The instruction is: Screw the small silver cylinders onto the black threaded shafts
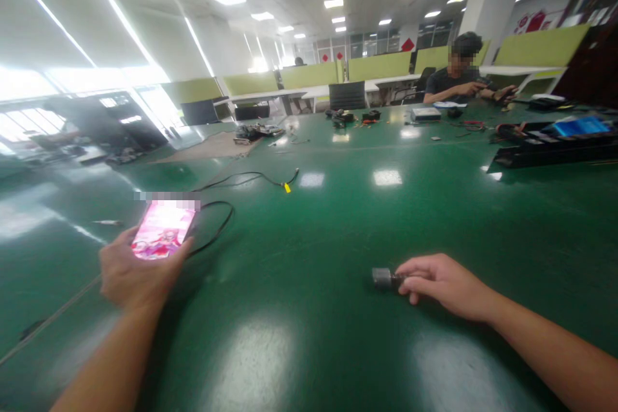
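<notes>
The phone [165,232] sits in the left hand's [138,264] grip, between thumb and fingers — screen lit pink and white, a reddish picture low on it, face tilted up, its upper end beyond the fingertips. The dark grey piece [382,277] is short and blocky — its thinner black end between the right hand's [441,286] thumb and fingers, the thicker end jutting leftward.

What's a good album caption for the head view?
At a green tabletop, the left hand holds a lit phone; the right hand grips a small dark object.
</notes>
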`<act>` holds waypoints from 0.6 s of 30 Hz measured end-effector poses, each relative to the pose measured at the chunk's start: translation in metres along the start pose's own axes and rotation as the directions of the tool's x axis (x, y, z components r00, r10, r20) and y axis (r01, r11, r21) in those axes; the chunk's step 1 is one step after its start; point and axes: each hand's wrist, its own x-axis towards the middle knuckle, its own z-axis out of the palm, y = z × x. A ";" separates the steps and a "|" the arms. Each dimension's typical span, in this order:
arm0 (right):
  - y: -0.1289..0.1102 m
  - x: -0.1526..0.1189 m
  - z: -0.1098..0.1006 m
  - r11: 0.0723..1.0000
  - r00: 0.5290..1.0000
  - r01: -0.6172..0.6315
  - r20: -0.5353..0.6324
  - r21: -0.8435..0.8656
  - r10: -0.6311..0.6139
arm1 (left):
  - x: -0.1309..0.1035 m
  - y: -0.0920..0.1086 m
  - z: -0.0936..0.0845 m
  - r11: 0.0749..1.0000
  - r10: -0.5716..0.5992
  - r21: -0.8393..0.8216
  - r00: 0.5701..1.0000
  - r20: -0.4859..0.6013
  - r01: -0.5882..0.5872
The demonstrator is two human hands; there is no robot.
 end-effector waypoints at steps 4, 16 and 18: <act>0.001 0.000 0.000 1.000 1.000 -0.004 0.002 0.006 0.004 | -0.002 0.002 0.002 0.998 -0.040 0.033 0.993 -0.107 0.044; 0.004 0.000 0.000 1.000 1.000 -0.008 0.003 0.030 0.007 | -0.005 0.001 0.003 1.000 -0.025 0.012 0.986 -0.162 0.027; 0.004 0.000 0.000 1.000 1.000 -0.004 0.000 0.026 0.004 | -0.004 0.000 0.004 0.999 -0.031 0.013 0.988 -0.154 0.033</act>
